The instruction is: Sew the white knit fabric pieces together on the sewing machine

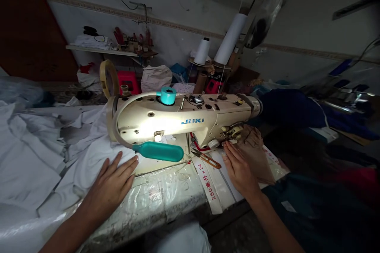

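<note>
A cream sewing machine (219,120) stands on the table with its lamp lit. My left hand (113,182) lies flat on white fabric (92,156) to the left of the needle area, its fingers stretched and slightly apart. A teal lamp (162,151) on a bent arm hangs in front of the machine, just right of those fingertips. My right hand (239,170) is stretched out by the machine's right base, fingertips near a small lever; whether they touch it I cannot tell. Orange-handled thread snips (208,160) lie just left of my right hand.
White cloth pieces (26,142) cover the table's left side. A printed cardboard strip (209,185) lies at the front edge, and brown cloth (257,158) sits at right. Thread cones (231,37) stand behind the machine. A tape roll (108,79) is on its left end.
</note>
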Demonstrator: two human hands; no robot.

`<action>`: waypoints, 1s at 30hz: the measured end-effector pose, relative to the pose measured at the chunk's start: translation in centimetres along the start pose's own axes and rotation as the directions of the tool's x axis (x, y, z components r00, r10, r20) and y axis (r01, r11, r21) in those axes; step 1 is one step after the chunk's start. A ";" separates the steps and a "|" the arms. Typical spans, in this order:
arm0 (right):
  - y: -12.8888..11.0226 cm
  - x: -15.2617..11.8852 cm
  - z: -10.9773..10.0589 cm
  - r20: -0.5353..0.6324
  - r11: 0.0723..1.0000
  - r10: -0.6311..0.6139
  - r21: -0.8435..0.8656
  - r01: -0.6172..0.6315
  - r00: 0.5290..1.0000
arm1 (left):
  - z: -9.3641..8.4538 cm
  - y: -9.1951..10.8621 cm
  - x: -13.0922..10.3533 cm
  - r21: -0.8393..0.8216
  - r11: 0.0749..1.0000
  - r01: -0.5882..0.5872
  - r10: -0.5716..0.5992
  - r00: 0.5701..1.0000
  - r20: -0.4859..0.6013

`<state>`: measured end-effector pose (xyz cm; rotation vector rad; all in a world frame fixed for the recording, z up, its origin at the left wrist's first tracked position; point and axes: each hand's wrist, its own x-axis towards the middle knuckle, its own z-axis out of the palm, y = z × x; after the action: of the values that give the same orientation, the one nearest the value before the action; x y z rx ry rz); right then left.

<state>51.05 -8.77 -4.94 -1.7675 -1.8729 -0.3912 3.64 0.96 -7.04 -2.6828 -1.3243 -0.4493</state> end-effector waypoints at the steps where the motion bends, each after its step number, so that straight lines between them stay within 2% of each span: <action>1: -0.6 -0.1 -0.2 -0.056 1.000 0.005 0.000 -0.005 0.998 | 0.0 0.0 -0.2 0.013 1.000 -0.016 0.016 1.000 -0.013; 4: -4.2 -0.5 -1.2 -0.215 0.998 0.055 0.048 -0.046 0.975 | -0.8 0.8 -1.0 0.076 0.996 -0.037 0.042 0.997 -0.065; 6: -8.0 -0.7 -1.6 -0.234 0.985 0.107 0.154 -0.072 0.966 | -1.8 1.9 -1.4 0.142 0.990 0.023 -0.010 0.996 -0.090; 7: -10.1 -0.6 -1.7 -0.210 0.972 0.083 0.231 -0.033 0.974 | -2.3 2.5 -1.4 0.177 0.981 0.081 -0.065 0.994 -0.091; 9: -14.1 0.0 -1.1 -0.050 0.934 -0.041 0.354 0.056 0.998 | -3.0 3.7 -1.2 0.234 0.947 0.219 -0.208 0.975 -0.074; 11: -17.4 1.3 0.2 0.105 0.912 -0.191 0.386 0.137 0.976 | -3.1 4.1 -0.7 0.246 0.919 0.308 -0.312 0.950 -0.024; 13: -19.7 3.1 2.1 0.223 0.908 -0.297 0.366 0.203 0.929 | -2.8 3.8 -0.1 0.223 0.917 0.332 -0.347 0.937 0.030; 15: -20.8 5.2 4.0 0.323 0.910 -0.351 0.337 0.239 0.879 | -2.3 2.8 0.4 0.176 0.933 0.315 -0.333 0.939 0.083; 18: -20.8 8.1 6.4 0.460 0.927 -0.348 0.298 0.227 0.817 | -2.0 0.5 1.2 0.085 0.956 0.281 -0.292 0.939 0.180; 21: -20.3 10.7 8.1 0.526 0.938 -0.323 0.291 0.191 0.787 | -2.3 -2.2 2.4 -0.003 0.973 0.231 -0.223 0.939 0.262; 24: -20.2 12.7 9.4 0.550 0.939 -0.300 0.316 0.138 0.779 | -2.5 -4.7 4.0 -0.060 0.982 0.181 -0.156 0.944 0.290; 27: -20.5 14.1 10.8 0.549 0.942 -0.271 0.321 0.100 0.791 | -1.9 -6.8 5.7 -0.069 0.988 0.137 -0.116 0.963 0.243; 30: -20.7 15.0 11.7 0.525 0.948 -0.221 0.313 0.055 0.822 | -0.7 -9.2 7.2 -0.074 0.994 0.081 -0.066 0.979 0.191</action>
<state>28.58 7.98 -3.13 -1.6546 -2.3192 0.3858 0.39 11.88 -4.37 -2.8103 -1.4895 -0.2660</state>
